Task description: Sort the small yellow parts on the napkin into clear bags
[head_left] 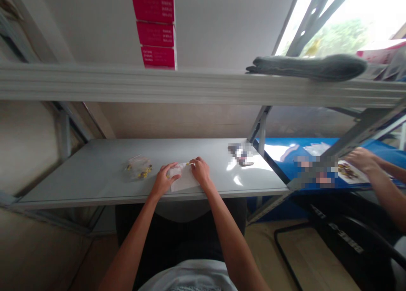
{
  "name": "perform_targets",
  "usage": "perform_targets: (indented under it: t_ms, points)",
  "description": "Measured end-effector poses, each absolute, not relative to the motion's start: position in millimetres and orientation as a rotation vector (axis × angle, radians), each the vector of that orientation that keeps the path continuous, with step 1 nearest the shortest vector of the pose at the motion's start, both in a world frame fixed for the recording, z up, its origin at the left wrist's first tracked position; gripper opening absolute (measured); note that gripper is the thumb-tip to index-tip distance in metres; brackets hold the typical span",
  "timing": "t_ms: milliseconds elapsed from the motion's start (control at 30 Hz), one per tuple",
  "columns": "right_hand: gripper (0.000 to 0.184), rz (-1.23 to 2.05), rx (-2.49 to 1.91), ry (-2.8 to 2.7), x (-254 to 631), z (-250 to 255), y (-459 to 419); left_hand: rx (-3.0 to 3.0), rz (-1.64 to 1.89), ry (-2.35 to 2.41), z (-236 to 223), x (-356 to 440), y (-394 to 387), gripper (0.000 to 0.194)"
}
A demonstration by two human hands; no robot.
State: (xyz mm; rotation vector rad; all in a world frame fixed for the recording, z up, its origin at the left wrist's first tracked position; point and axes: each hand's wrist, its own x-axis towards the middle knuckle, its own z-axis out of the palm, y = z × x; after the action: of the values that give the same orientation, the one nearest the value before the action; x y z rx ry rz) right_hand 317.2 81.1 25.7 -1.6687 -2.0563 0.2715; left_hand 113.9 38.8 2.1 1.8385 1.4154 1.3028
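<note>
My left hand (pixel 165 177) rests on the left part of a white sheet (pixel 184 181) that lies on the grey shelf-table (pixel 95 177), its fingers curled over a small white piece. My right hand (pixel 199 169) sits at the sheet's upper right corner, fingers pinched together around a tiny yellowish item that is too small to name. A clear plastic bag with small yellow parts (pixel 138 167) lies to the left of my left hand.
A grey shelf beam (pixel 158 86) crosses overhead with red boxes (pixel 157 28) and a grey cloth (pixel 311 67) on it. Another person's hand (pixel 361 160) works at a blue table (pixel 285 151) on the right. A black chair (pixel 333 236) stands below.
</note>
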Motion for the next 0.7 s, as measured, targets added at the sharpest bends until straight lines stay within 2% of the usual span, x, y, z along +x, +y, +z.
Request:
perform_targets:
  t_ms: [333,567,700]
  points:
    - [0.027,0.264,-1.745,-2.019,311.6,29.4,84.0,1.845,1.303,1.429,4.7,115.5,36.6,0.052]
    - [0.013,0.58,-1.177,-2.023,307.1,35.4,65.3,1.823,1.339,1.391,4.5,115.5,36.0,0.056]
    - [0.015,0.698,-1.05,-2.014,299.8,36.2,63.5,1.827,1.348,1.374,4.5,115.1,35.6,0.057]
